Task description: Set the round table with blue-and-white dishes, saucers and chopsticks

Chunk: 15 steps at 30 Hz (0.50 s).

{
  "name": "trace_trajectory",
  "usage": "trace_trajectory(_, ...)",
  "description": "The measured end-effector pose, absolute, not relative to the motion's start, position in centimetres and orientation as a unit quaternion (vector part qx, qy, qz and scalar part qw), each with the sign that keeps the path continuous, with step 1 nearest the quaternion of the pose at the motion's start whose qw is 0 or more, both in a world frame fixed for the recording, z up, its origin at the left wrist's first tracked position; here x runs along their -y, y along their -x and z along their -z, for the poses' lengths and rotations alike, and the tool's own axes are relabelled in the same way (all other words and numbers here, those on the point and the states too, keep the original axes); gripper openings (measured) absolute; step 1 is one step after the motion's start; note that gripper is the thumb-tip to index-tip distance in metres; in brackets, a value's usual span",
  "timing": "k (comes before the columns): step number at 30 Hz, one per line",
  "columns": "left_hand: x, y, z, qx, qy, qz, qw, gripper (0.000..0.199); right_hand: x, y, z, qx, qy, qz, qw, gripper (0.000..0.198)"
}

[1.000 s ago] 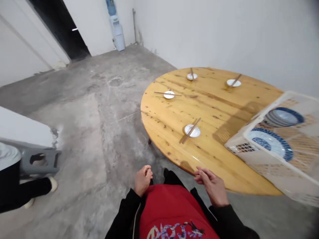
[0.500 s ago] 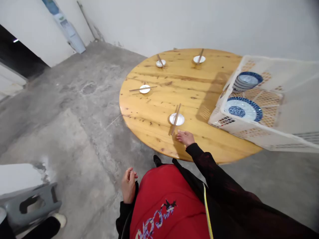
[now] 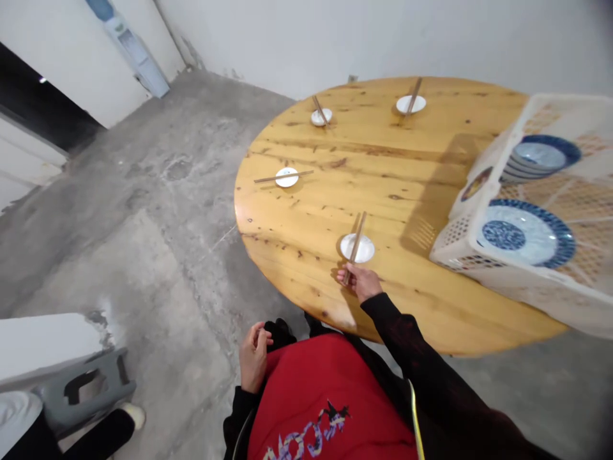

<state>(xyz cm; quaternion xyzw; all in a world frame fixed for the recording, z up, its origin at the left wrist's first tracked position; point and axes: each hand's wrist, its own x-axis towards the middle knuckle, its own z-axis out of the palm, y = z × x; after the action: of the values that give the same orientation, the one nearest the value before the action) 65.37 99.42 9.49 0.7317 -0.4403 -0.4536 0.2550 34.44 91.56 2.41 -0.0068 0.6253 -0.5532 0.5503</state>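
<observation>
A pair of brown chopsticks lies across a small white dish near the front of the round wooden table. The fingers of my right hand are closed around the near ends of these chopsticks, just in front of the dish. Beside my body, off the table, my left hand hangs with loosely bent fingers and nothing in it.
Chopsticks also rest across a left dish, a back-left dish and a back-right dish. A white plastic crate with blue-patterned bowls and a plate stands at right. Lower left are a grey stool and a person's leg.
My right hand has closed on the near ends of the chopsticks, which it was beside before. The table and crate now appear larger and nearer. My left hand stays by my side.
</observation>
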Motion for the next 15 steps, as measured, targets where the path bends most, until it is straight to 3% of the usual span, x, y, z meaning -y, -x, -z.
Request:
trace_trajectory(10,-90.7,-69.6,-7.9,0.544,-0.640,0.497,0.219,0.036,-90.3,-40.1,-2.6,-0.611,0.007,0.619,0.493,0.046)
trace_trajectory(15,-84.7,-75.8,-7.7,0.575,-0.627,0.470,0.233,0.035,-87.2,-47.6,-3.6,-0.611,-0.005,0.643,0.461,0.048)
